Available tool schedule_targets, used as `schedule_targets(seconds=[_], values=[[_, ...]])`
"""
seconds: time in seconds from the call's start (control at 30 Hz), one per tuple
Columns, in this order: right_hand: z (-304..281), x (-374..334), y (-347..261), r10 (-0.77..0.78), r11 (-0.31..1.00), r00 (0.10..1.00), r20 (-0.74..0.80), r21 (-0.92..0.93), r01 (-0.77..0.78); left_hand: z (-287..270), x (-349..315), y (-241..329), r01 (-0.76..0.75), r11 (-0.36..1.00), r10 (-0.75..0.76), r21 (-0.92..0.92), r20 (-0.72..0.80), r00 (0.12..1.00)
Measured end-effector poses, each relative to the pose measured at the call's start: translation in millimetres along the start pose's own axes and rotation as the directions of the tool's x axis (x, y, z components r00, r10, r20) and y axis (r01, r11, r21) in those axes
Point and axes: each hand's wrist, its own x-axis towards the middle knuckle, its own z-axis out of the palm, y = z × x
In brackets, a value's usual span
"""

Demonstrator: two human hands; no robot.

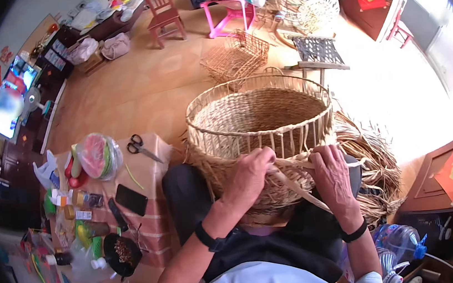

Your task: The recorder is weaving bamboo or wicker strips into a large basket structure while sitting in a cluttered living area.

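A large round basket (222, 156) stands between my knees, its lower wall woven from tan plant fibre. Thin upright stakes and a wrapped rim stick up above the weaving. My left hand (250, 175) is closed at the near wall, its fingers pinching a pale flat fibre strand (296, 188). One end of the strand hangs down to the right, toward my right wrist. My right hand (332, 177) is closed around the strand where it runs along the wall; its fingertips are partly hidden. Dark bands circle both wrists.
A bundle of dry fibre (377, 163) lies right of the basket. At left, a cloth-covered table (155, 205) holds scissors (140, 147), a wrapped watermelon piece (99, 156), a phone (131, 200) and a dark pan (122, 254). Beyond are a wire-like basket (237, 59), a stool (317, 55) and a chair (164, 17).
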Motion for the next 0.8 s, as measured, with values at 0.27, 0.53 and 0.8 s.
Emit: schedule_targets(seconds=[0.27, 0.53, 0.8], values=[[-16, -30, -5, -0.084, 0.990, 0.972, 0.220, 0.128, 0.057, 7, 11, -8, -0.087, 0.996, 0.090, 0.030, -0.091, 0.992], [-10, -14, 5, 0.154, 0.975, 0.983, 0.099, 0.144, -0.167, -9, 15, -6, 0.089, 0.970, -0.077, -0.227, 0.065, 0.995], [-6, -43, -48, 0.275, 0.870, 0.905, 0.325, 0.317, -0.378, -20, 26, -14, 0.173, 0.954, -0.114, -0.246, 0.235, 0.965]])
